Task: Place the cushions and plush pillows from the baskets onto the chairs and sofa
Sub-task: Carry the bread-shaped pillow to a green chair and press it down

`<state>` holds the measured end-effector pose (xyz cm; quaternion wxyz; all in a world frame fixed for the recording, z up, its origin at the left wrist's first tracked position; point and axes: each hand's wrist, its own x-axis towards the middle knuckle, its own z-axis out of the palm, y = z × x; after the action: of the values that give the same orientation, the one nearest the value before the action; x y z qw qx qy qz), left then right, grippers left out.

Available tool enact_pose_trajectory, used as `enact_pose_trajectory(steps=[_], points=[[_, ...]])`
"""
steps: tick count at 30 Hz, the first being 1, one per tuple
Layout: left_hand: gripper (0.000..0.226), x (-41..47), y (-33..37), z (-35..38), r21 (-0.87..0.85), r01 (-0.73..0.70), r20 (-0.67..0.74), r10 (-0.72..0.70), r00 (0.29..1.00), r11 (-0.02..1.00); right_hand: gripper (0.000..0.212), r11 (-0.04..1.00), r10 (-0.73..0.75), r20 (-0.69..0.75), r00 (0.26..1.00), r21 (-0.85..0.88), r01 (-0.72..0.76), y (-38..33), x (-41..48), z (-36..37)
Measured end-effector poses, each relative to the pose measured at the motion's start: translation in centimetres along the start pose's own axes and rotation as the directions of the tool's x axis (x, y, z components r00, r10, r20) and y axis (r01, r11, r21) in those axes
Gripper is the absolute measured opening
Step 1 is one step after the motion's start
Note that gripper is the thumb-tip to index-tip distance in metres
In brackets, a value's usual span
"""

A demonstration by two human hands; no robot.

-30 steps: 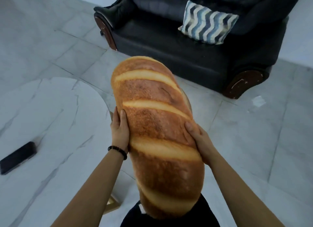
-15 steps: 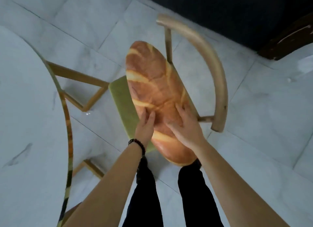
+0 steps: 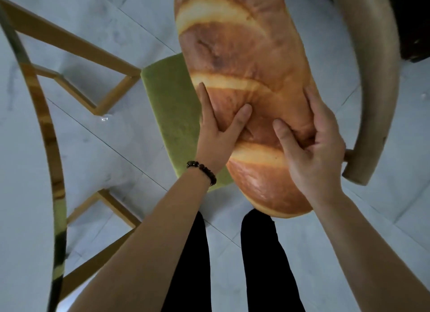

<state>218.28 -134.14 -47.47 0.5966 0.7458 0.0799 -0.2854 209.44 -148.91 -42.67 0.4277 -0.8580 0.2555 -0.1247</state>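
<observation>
Gold-edged, the pale table (image 3: pixel 44 116) took up the left side, with most of its top cut off by the frame. Its wooden base bars (image 3: pixel 76 46) showed just right of the curved rim.

Next came the chair's green seat pad (image 3: pixel 169 111). Only its left strip was visible, because the bread-shaped plush pillow (image 3: pixel 244 51) lay lengthwise over the remainder. The pillow's near end hung past the seat's front edge, above the person's black trouser legs (image 3: pixel 186 265). Its far end ran out of view at the top, so it could not be told whether it leaned on anything there.

The left hand (image 3: pixel 216 130), with a dark bead bracelet (image 3: pixel 201 169) at its wrist, lay flat on the pillow's left flank. Its fingers were straight and its thumb was spread across the crust print, pressing rather than grasping.

The right hand (image 3: pixel 314 146) held the pillow's right flank. Its thumb dug into the top and its fingers wrapped round the side, with a deep crease between them.

Further right, the chair's curved wooden backrest (image 3: pixel 372 79) swept round, its upper part cut off. A dark piece of furniture (image 3: pixel 414 20) filled the top right corner, too cropped to identify.
</observation>
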Motion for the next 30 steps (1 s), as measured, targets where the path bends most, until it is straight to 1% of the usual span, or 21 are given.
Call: enact_pose_trajectory(steps=[3,5,8,10,12,14,16,17,18,20,21,22,24,26,27,28,30], points=[[0.124,2.2,1.4,-0.1,-0.003,0.031,0.037,-0.030,0.999,1.000,0.073,0.989,0.122,0.098,0.988,-0.101,-0.112,0.1,2.8,0.4],[0.111,4.0,1.9,-0.2,0.001,0.082,0.069,-0.081,0.994,0.997,0.077,0.974,0.162,0.142,0.977,-0.183,-0.134,0.8,4.2,1.2],[0.095,5.3,1.6,-0.5,0.020,0.074,0.008,-0.075,0.997,0.997,0.077,0.960,0.182,0.096,0.979,-0.233,-0.155,1.0,4.4,1.8],[0.081,5.9,2.1,-0.8,0.138,0.008,-0.060,0.000,0.998,0.990,0.074,0.949,0.166,0.039,0.985,-0.278,-0.149,0.4,3.6,1.8],[0.073,7.4,3.3,-1.3,0.292,-0.080,-0.101,0.114,0.988,0.953,0.067,0.922,0.047,0.003,0.999,-0.384,-0.042,-0.6,2.5,1.8],[0.073,9.4,4.9,-1.5,0.430,-0.201,-0.100,0.268,0.958,0.880,0.062,0.853,-0.126,0.045,0.991,-0.505,0.131,-1.6,1.8,2.0],[0.073,11.0,6.0,-1.0,0.539,-0.278,-0.070,0.371,0.926,0.795,0.065,0.736,-0.277,0.180,0.944,-0.592,0.329,-2.3,1.5,2.8],[0.075,11.5,6.3,-0.7,0.576,-0.291,-0.048,0.387,0.921,0.764,0.071,0.674,-0.310,0.271,0.911,-0.614,0.412,-2.3,1.2,3.5],[0.078,11.8,6.4,-0.5,0.606,-0.295,-0.033,0.394,0.918,0.739,0.078,0.605,-0.312,0.373,0.874,-0.632,0.485,-2.1,0.8,4.2],[0.081,12.2,6.1,-0.3,0.672,-0.267,-0.026,0.382,0.924,0.691,0.094,0.461,-0.249,0.543,0.802,-0.662,0.591,-0.7,0.1,5.3],[0.079,12.3,5.8,-0.2,0.697,-0.250,-0.021,0.367,0.930,0.672,0.099,0.412,-0.224,0.577,0.786,-0.675,0.612,0.2,-0.3,5.4],[0.078,12.2,5.6,-0.1,0.710,-0.242,-0.012,0.355,0.935,0.662,0.101,0.383,-0.211,0.581,0.786,-0.691,0.613,1.0,-0.6,5.2],[0.075,12.1,5.5,0.2,0.725,-0.238,-0.008,0.354,0.935,0.647,0.090,0.361,-0.207,0.573,0.793,-0.708,0.607,2.0,-1.5,4.6],[0.071,11.9,5.7,0.2,0.729,-0.239,-0.017,0.367,0.930,0.641,0.072,0.370,-0.226,0.589,0.776,-0.686,0.627,2.2,-2.7,4.1],[0.071,11.9,5.8,0.1,0.724,-0.243,-0.020,0.372,0.928,0.646,0.067,0.372,-0.234,0.599,0.766,-0.672,0.640,1.9,-3.1,3.8],[0.070,12.0,5.8,-0.1,0.718,-0.246,-0.026,0.379,0.925,0.651,0.066,0.380,-0.244,0.602,0.760,-0.662,0.646,1.6,-3.3,3.5],[0.072,12.2,5.7,-0.4,0.705,-0.249,-0.040,0.387,0.921,0.665,0.067,0.408,-0.274,0.564,0.779,-0.665,0.625,0.6,-2.6,3.1]])
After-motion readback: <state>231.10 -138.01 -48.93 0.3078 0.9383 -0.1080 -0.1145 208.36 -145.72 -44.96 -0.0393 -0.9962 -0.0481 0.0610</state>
